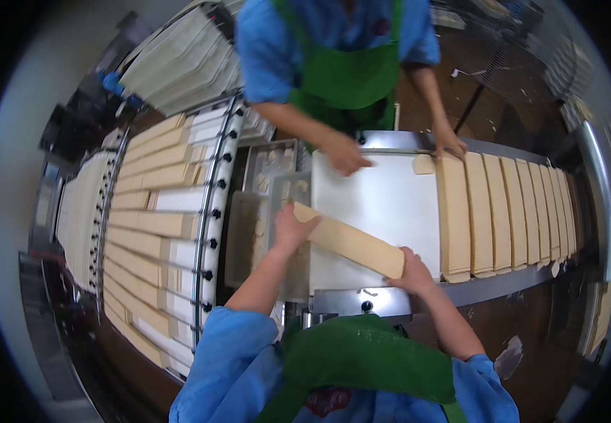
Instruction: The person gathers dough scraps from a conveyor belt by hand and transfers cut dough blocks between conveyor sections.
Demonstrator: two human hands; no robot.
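A long, flat, pale dough slab [351,240] is held between my two hands, tilted down to the right over the white belt [372,197]. My left hand [293,229] grips its upper left end, near the grey trays. At its lower right end my right hand [413,273] is closed round the edge. Right of the slab, several similar dough strips [456,218] lie side by side across the belt. A small dough scrap [424,165] rests by the belt's far edge.
Across the belt stands a co-worker in a green apron [348,77], one hand on the nearest strip, the other over the belt. Left are grey trays [238,243] with scraps and a barred rack [203,211] with dough strips. A metal bar [602,204] arches at right.
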